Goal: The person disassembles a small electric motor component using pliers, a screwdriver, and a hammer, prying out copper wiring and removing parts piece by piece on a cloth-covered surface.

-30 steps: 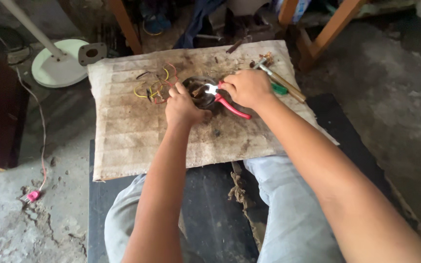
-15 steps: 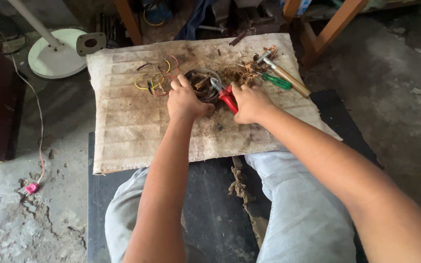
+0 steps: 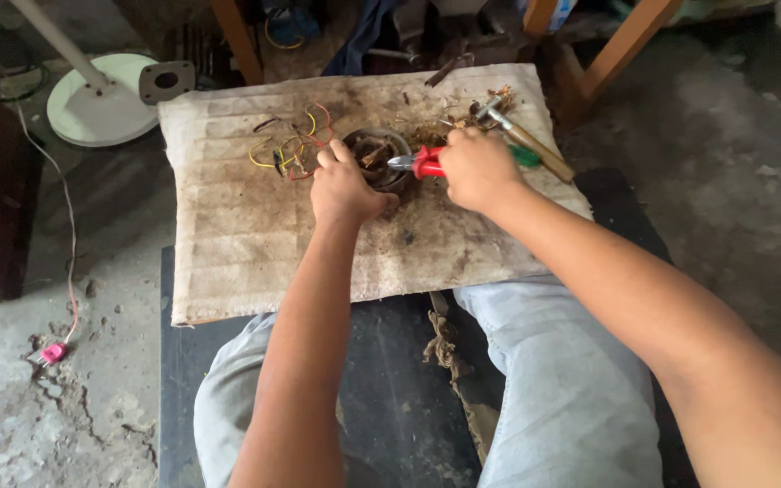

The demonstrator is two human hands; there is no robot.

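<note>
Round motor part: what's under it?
The motor part sits on a stained board, steadied by the left hand. The right hand works red pliers into it. Its underside is hidden.

I see a cracked grey concrete floor (image 3: 65, 425), a white round fan base (image 3: 101, 113) at upper left, wooden furniture legs (image 3: 621, 63) beyond, all in dim daylight

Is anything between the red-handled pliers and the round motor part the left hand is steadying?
Nothing visible. The pliers in the right hand already reach the rim of the round motor part, which the left hand holds from the near side. The coloured wires lie on its far-left side, clear of the tool.
</note>
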